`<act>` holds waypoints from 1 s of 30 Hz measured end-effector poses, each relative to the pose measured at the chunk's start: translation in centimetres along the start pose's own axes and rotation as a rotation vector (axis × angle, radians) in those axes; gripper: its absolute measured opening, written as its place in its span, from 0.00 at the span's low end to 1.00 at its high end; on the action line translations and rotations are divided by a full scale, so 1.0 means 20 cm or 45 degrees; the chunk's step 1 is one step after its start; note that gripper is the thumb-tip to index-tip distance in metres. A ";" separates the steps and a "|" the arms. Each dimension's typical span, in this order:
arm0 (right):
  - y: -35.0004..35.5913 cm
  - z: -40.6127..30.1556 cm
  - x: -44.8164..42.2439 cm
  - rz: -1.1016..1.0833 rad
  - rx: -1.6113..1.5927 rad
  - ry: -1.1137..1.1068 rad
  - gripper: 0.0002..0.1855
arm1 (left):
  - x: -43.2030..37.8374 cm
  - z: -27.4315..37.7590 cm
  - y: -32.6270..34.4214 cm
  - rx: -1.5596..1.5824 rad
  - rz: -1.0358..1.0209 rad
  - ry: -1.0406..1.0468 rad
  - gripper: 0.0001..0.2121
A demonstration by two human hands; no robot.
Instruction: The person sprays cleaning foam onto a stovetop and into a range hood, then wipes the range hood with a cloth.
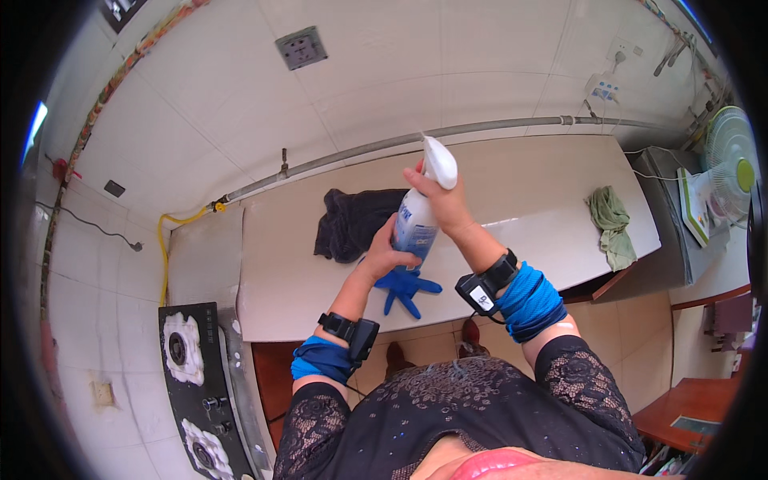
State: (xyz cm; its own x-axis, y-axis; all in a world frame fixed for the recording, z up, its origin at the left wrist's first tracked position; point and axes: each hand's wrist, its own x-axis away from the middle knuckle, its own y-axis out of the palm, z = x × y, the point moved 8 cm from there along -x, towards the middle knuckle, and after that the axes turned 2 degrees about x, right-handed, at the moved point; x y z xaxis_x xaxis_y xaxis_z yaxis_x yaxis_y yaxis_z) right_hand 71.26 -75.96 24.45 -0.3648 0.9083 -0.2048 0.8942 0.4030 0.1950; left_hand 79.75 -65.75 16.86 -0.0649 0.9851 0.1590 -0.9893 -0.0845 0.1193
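Both of my hands are on a white and blue spray bottle [418,222], held over the middle of the counter. My right hand [443,201] wraps the neck below the white trigger head, which points toward the wall; a fine streak shows at the nozzle. My left hand [387,249] grips the lower body. Under and beyond the bottle's base lies a blue rubber glove [408,291] on the light countertop [510,246]. A dark cloth [348,225] lies crumpled left of the bottle. Toward the counter's right end lies a green cloth [612,228].
A two-burner gas stove [192,384] stands at the left, with a yellow gas hose [161,258] near it. A metal pipe [360,148] runs along the tiled wall behind the counter. On the right, an electric fan [732,168] stands by a grey cabinet [660,210].
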 end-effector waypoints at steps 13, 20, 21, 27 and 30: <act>-0.61 -0.67 -0.42 0.029 -0.005 -0.297 0.14 | -0.66 0.48 0.57 -0.090 -0.119 0.350 0.42; -0.75 -0.38 -0.17 -0.226 0.042 -0.093 0.13 | -0.39 0.17 0.69 -0.478 -0.138 0.230 0.44; -0.83 -0.32 -0.14 -0.192 0.060 -0.090 0.13 | -0.34 0.13 0.69 -0.593 -0.165 0.206 0.44; -1.11 -0.02 -0.03 -0.124 0.290 -0.150 0.21 | 0.11 -0.11 0.28 -0.482 0.083 -0.091 0.22; -1.12 0.11 -0.02 -0.183 0.358 -0.136 0.28 | 0.38 -0.16 0.07 -0.338 0.325 -0.137 0.19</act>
State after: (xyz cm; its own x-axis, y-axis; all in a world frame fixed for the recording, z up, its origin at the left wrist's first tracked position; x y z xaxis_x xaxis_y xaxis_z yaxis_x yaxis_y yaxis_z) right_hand 52.01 -85.53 18.02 -0.4764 0.8217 -0.3130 0.8776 0.4659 -0.1128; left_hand 77.36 -57.85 15.04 -0.3136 0.9147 0.2548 -0.9433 -0.2695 -0.1935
